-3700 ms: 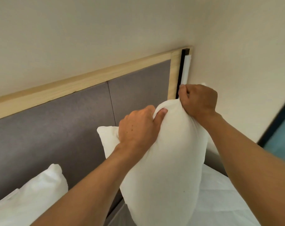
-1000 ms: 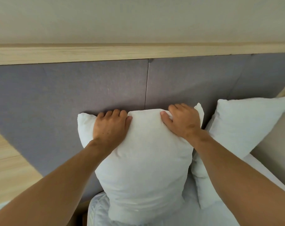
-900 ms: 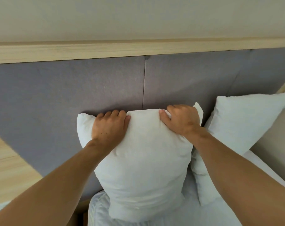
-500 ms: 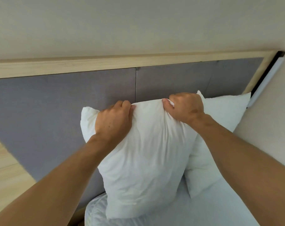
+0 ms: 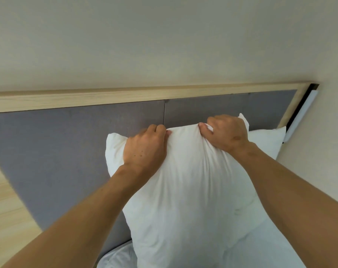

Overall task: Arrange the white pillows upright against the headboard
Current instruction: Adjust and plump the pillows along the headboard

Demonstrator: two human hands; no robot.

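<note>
Plump white front pillow [image 5: 185, 190], a second ago pressed flat against grey padded headboard [image 5: 67, 144] under spread palms, now lifted by top edge, fabric bunched into taut creases. Left hand [image 5: 145, 149] and right hand [image 5: 226, 132] changed from flat press to clenched pinch. Front pillow shifted toward bed's right edge, overlapping more of second white pillow [image 5: 266, 142] behind it.

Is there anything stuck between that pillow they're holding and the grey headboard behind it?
Nothing visible. Both the left hand and the right hand grip the top edge of the front pillow, with bare grey headboard above and to its left. A second pillow stands behind its right side, partly overlapped. The gap directly behind is hidden.
</note>
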